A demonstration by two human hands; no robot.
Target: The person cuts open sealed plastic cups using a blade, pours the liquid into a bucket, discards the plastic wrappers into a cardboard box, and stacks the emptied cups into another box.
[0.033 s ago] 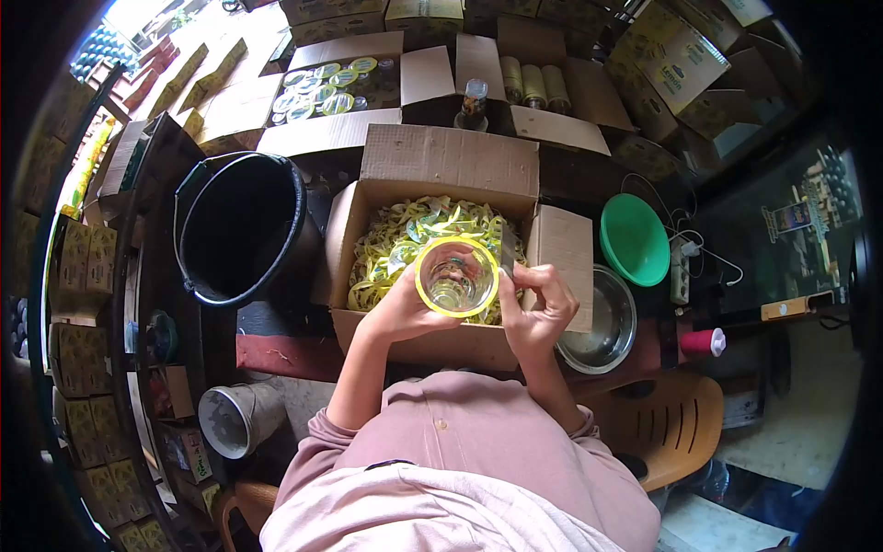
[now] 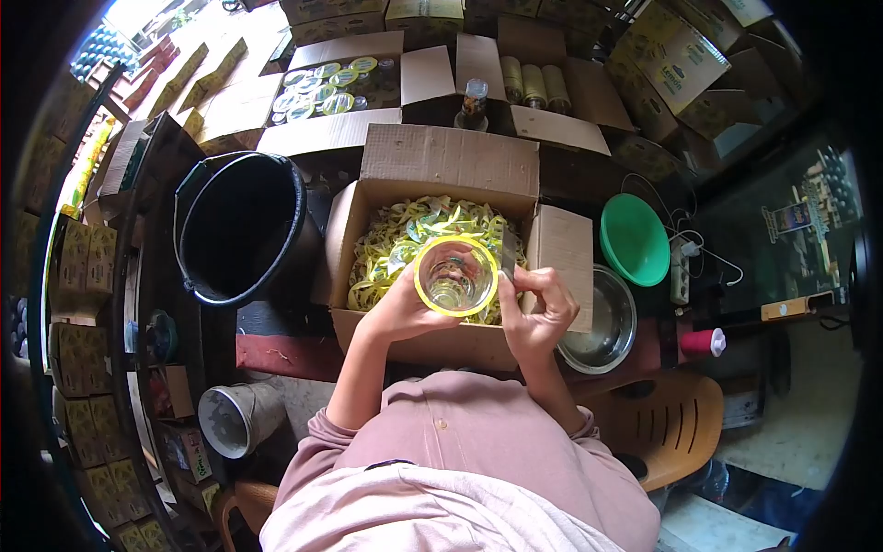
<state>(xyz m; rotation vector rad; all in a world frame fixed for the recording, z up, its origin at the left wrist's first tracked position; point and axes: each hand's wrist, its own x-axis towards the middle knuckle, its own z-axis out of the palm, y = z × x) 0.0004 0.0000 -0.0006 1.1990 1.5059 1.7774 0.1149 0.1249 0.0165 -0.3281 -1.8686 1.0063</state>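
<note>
My left hand (image 2: 401,308) is wrapped round a clear cup (image 2: 457,277) with a yellow rim, its round end turned up toward me. At the cup's right side, my right hand (image 2: 538,311) pinches a thin, see-through strip (image 2: 508,248) between thumb and finger. Both hands are over an open cardboard box (image 2: 451,155) filled with curly yellow-green strips (image 2: 391,239).
A black bucket (image 2: 296,221) stands left of the box. To the right are a green bowl (image 2: 635,239), a metal bowl (image 2: 627,317) and a power strip (image 2: 680,276). Behind, one carton (image 2: 428,75) holds yellow-lidded cups; a glass jar (image 2: 474,101) stands beside it.
</note>
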